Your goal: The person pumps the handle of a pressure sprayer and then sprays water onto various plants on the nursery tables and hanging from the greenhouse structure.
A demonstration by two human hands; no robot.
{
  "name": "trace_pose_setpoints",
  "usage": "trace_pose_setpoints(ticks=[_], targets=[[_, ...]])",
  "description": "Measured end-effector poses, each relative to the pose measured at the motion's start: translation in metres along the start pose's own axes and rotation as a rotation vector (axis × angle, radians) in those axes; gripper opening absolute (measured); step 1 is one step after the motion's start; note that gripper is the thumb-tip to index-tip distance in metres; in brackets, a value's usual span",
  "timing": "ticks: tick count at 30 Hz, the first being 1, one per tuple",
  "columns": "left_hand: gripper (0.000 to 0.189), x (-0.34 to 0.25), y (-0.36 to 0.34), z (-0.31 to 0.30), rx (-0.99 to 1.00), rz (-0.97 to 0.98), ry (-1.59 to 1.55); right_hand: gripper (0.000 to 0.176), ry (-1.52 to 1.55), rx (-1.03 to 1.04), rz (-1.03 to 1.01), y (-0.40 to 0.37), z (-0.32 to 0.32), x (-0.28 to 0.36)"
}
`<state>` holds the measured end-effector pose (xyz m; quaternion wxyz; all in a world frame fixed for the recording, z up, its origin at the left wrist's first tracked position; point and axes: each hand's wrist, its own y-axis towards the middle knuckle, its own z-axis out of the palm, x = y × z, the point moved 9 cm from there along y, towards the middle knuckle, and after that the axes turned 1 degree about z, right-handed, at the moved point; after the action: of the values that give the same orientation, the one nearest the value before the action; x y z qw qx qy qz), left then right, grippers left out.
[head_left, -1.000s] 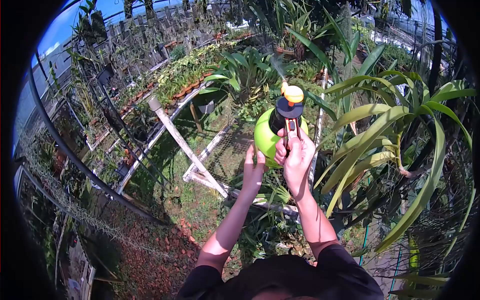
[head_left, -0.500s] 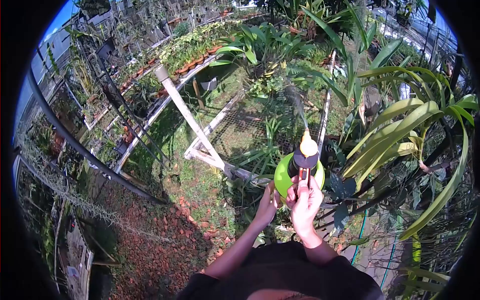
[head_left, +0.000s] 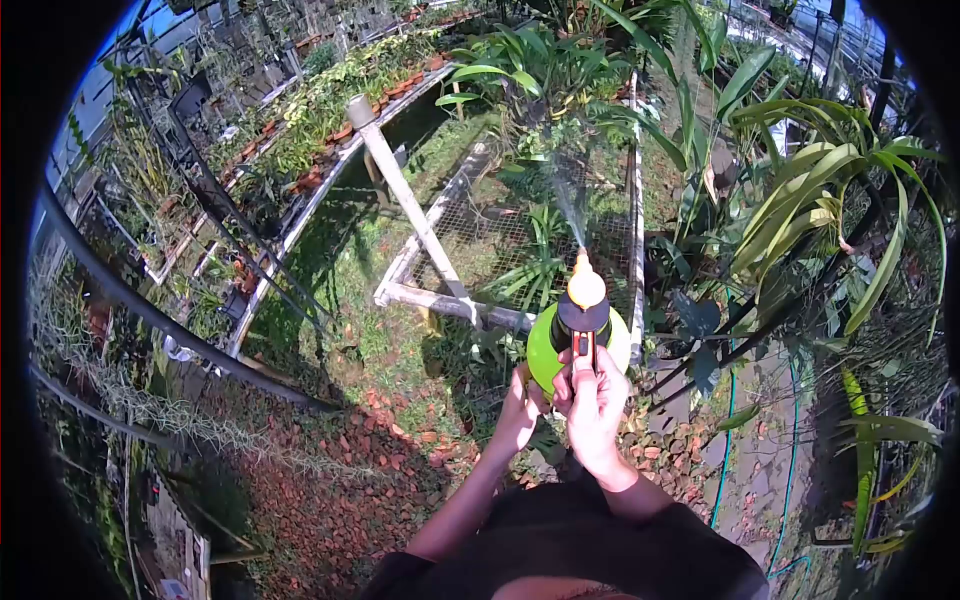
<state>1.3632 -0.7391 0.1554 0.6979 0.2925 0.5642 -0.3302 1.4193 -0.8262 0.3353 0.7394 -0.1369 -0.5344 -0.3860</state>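
A lime-green spray bottle (head_left: pixel 543 350) with a black collar and a yellow-orange nozzle (head_left: pixel 586 288) is held out in front of my body. My right hand (head_left: pixel 597 405) is wrapped round its handle, the thumb on top by the trigger part. Against the lower left side of the bottle rests my left hand (head_left: pixel 518 412), its fingers curled and partly hidden by the bottle. A fine spray (head_left: pixel 568 200) leaves the nozzle tip toward the green plants (head_left: pixel 540 255) over the wire mesh.
A white post (head_left: pixel 410 205) slants up from the mesh frame (head_left: pixel 440 298). Long-leaved plants (head_left: pixel 800 205) hang at the right. A dark curved pipe (head_left: pixel 150 295) crosses the left. Potted plants (head_left: pixel 330 115) line a bench behind. Green hoses (head_left: pixel 727 440) lie at the lower right.
The bottle and both hands sit slightly further left and lower in view. The surroundings have shifted as the camera turned. The spray looks wider and leans more to the left.
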Motion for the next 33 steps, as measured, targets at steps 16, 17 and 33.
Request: trace_pose_setpoints(ticks=[16, 17, 33], targets=[[0.064, -0.012, -0.015, 0.022, 0.199, -0.009, 0.121, 0.022, 0.036, -0.385, -0.139, -0.046, -0.028, 0.008], [0.063, -0.012, -0.016, 0.027, 0.208, -0.029, 0.107, 0.022, 0.006, -0.400, -0.146, -0.046, -0.035, 0.008], [0.059, 0.031, 0.025, 0.049, 0.115, -0.015, 0.311, 0.026, 0.087, -0.452, -0.023, -0.016, -0.120, -0.019]])
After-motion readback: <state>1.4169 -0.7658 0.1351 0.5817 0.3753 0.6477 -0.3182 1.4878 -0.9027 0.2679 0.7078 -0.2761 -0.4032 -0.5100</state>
